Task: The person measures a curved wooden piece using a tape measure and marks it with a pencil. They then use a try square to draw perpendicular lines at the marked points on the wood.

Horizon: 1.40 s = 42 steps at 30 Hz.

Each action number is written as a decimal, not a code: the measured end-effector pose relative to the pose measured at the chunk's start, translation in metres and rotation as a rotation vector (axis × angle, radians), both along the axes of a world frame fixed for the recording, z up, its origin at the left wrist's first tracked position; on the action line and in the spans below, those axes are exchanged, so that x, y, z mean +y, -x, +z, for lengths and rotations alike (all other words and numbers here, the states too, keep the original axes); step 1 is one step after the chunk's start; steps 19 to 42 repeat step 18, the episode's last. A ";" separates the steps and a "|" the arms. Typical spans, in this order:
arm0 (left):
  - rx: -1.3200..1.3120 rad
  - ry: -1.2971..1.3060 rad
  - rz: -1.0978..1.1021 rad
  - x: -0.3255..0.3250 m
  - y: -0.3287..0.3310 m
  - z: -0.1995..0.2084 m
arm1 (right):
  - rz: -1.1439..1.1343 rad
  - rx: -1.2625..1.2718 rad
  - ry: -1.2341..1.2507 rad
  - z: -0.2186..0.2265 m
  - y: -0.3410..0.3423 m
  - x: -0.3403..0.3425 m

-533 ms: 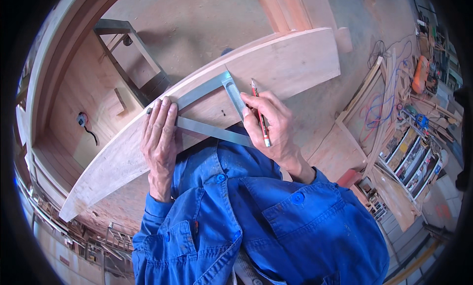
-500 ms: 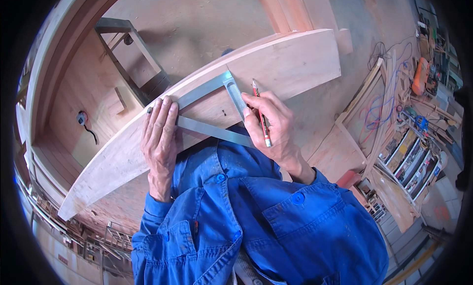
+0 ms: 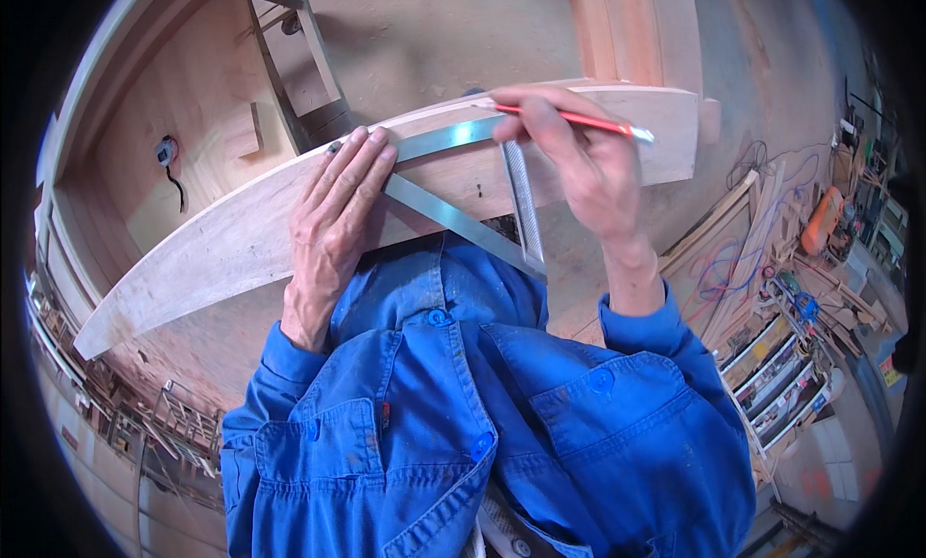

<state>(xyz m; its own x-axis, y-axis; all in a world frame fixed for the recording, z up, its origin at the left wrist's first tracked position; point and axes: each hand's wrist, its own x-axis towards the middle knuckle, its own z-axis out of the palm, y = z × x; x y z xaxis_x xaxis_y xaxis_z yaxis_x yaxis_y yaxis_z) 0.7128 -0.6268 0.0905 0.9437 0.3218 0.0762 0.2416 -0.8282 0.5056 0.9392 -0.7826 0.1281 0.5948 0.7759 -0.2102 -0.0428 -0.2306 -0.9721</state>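
Note:
A long curved wooden board [image 3: 207, 249] lies in front of me, its arched edge on the far side. On it rests a metal triangular try square [image 3: 453, 211], with a textured stock on its right side. My left hand [image 3: 338, 201] lies over the square's left corner, fingers stretched out flat and pressing it to the board; its thumb is hidden. In my right hand [image 3: 584, 158] is a red pencil [image 3: 588, 121], pinched between the fingers. The pencil's point is near the board's far edge, above the square's upper blade. Whether it touches the wood I cannot tell.
A tape measure [image 3: 167, 151] sits in the large curved wooden frame [image 3: 96, 182] at the left. Upright wooden planks [image 3: 622, 32] stand beyond the board. At the right are an orange tool [image 3: 823, 220], tangled hoses and cords, and wood strips [image 3: 709, 216] on the floor.
My right hand has left the square's stock and moved up to the board's far edge, tipping the pencil almost level. My left hand stays on the square. The view has shifted.

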 end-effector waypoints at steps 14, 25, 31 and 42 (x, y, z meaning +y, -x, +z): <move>-0.022 0.026 0.015 0.002 0.001 -0.001 | 0.249 -0.052 0.196 -0.035 -0.004 0.030; -0.026 0.022 0.022 0.001 0.003 -0.004 | 0.257 -0.035 0.120 -0.039 -0.005 0.029; -0.026 0.022 0.022 0.001 0.003 -0.004 | 0.257 -0.035 0.120 -0.039 -0.005 0.029; -0.026 0.022 0.022 0.001 0.003 -0.004 | 0.257 -0.035 0.120 -0.039 -0.005 0.029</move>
